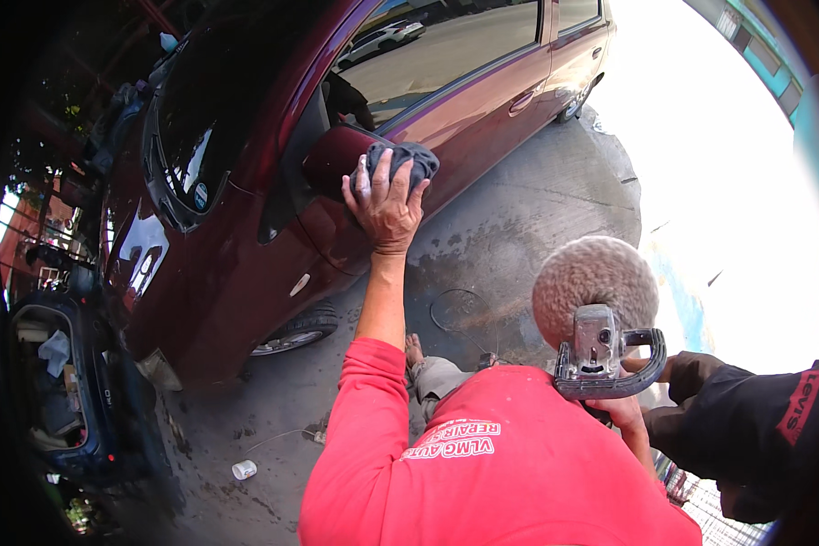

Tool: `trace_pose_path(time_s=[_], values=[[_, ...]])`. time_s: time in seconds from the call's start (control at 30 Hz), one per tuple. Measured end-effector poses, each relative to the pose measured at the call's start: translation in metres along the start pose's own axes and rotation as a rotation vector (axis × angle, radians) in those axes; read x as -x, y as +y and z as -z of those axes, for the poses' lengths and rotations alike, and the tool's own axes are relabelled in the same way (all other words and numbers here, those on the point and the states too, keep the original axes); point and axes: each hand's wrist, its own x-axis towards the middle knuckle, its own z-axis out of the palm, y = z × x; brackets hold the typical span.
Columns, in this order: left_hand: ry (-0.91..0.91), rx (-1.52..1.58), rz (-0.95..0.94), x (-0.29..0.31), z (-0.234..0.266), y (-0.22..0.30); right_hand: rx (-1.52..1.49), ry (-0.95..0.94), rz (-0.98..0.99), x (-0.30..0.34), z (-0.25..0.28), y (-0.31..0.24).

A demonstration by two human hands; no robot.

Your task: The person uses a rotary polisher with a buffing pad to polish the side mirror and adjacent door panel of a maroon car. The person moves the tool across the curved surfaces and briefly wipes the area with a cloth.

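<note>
My left hand point(386, 205) reaches forward and presses a bunched dark grey cloth point(414, 165) against the end of the maroon side mirror point(334, 162). Its fingers curl over the cloth. Low on the right, my right hand point(620, 415) grips a polisher point(597, 341), held close beside my body. The polisher's round, fluffy grey-brown pad point(591, 278) faces away from me, and a black loop handle point(641, 369) sticks out at its side. Most of my right hand's fingers are hidden behind the polisher.
The maroon car point(482, 123) fills the left and upper side. Another person's dark sleeve point(746, 400) is close on the right, by the polisher. A thin cable point(441, 309) and a white cup point(244, 470) lie on the concrete floor. A dark blue vehicle point(100, 409) stands at left.
</note>
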Motion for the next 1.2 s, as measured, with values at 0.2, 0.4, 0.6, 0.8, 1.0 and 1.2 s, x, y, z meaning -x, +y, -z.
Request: trace_pose_path(time_s=[0.2,0.4,0.6,0.8,1.0,1.2], values=[[0.188,0.708,1.18,-0.011,-0.005,-0.083,-0.027,0.098,-0.015,0.035,0.012,0.002],[0.582,1.253,1.784,0.024,-0.052,0.022,-0.061,0.161,-0.016,0.051,0.011,-0.002],[0.003,2.053,1.689,0.023,-0.021,0.155,-0.141,0.139,-0.031,0.04,0.003,-0.001],[0.028,1.87,0.969,-0.035,0.088,0.112,-0.132,0.125,-0.044,0.035,0.004,0.019],[-0.028,0.339,0.228,-0.061,0.076,-0.003,-0.091,0.166,-0.072,0.023,-0.017,0.022],[-0.154,0.098,-0.037,-0.04,0.033,-0.052,-0.064,0.189,-0.036,-0.004,-0.062,0.002]])
